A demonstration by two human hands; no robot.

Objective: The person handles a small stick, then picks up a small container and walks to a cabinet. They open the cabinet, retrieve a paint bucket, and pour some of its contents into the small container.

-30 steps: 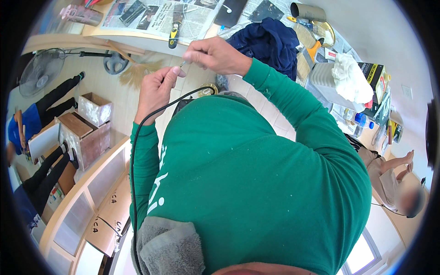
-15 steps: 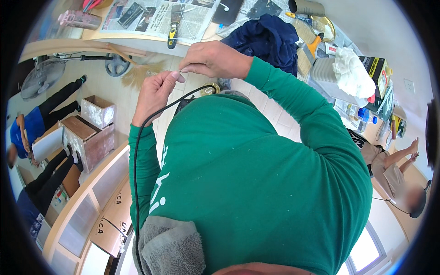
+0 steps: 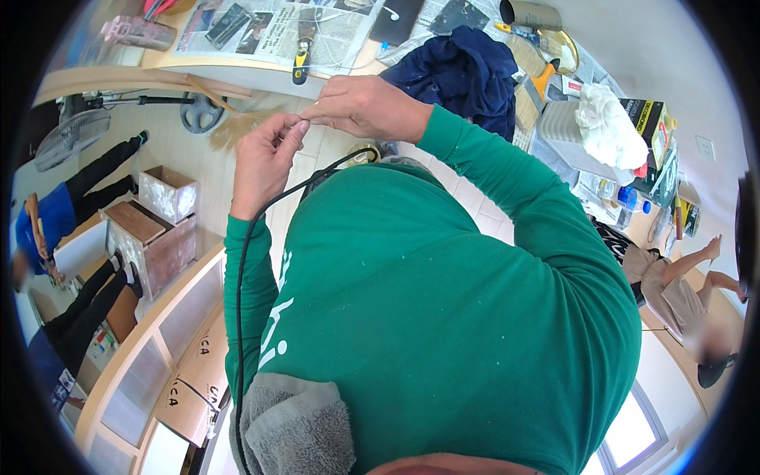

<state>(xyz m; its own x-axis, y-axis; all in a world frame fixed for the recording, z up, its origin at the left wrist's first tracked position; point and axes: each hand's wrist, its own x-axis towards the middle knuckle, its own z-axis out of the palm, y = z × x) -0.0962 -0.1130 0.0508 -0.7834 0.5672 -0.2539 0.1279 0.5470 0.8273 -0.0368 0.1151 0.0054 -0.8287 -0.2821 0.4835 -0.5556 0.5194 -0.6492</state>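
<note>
My left hand and my right hand meet in front of my chest, just below the workbench edge. Thumb and fingers are pinched on both, tips touching. Whatever lies between the fingertips is too small or hidden to name. A black cable runs up along my left sleeve and passes below the hands. Beyond them, a tool with a yellow and black handle lies on newspaper at the bench edge. Close to my right wrist is a bundled navy cloth.
Brushes, a grey plastic container topped by a white cloth and bottles crowd the right side. At left are a fan, a broom, wooden boxes and two people. Another person is at far right.
My hands have shifted slightly, and the right fingers now lie flatter over the left fingertips. At far right, the other person's arms have moved apart.
</note>
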